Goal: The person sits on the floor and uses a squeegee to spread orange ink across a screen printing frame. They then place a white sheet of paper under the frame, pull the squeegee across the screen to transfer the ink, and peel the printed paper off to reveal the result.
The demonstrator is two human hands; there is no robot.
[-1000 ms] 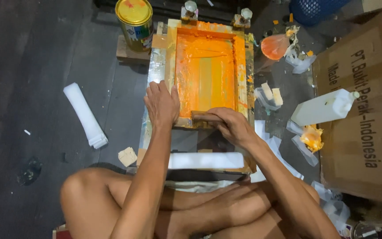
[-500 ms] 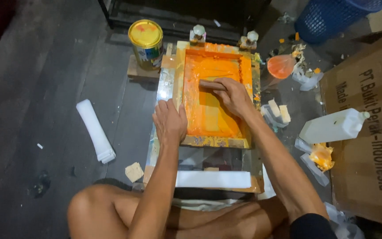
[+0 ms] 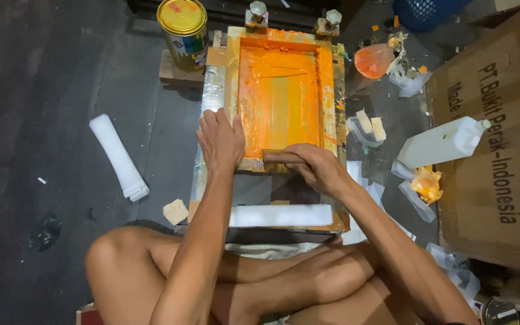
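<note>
- Head view, nearest first: the person sits cross-legged on the dark floor [image 3: 43, 90], knees against the near edge of a printing board with a white strip [image 3: 281, 215] lying across that edge.
- Right hand [image 3: 320, 168] has its fingers curled tight around a wooden squeegee [image 3: 281, 157]; its long axis runs left to right, across the screen frame [image 3: 281, 96], at the frame's near edge.
- Left hand [image 3: 219, 141] lies flat with fingers spread narrow, pressing the frame's near-left corner.
- The frame's long axis points away from the person, its orange-inked mesh reaching to two clamps at the far edge.
- Half a second ago the squeegee hand was up near the frame's far end; now it has come back to the near edge, leaving a paler streak down the mesh.
- Beyond, a yellow-lidded paint can [image 3: 183, 30] stands by the far-left corner.
</note>
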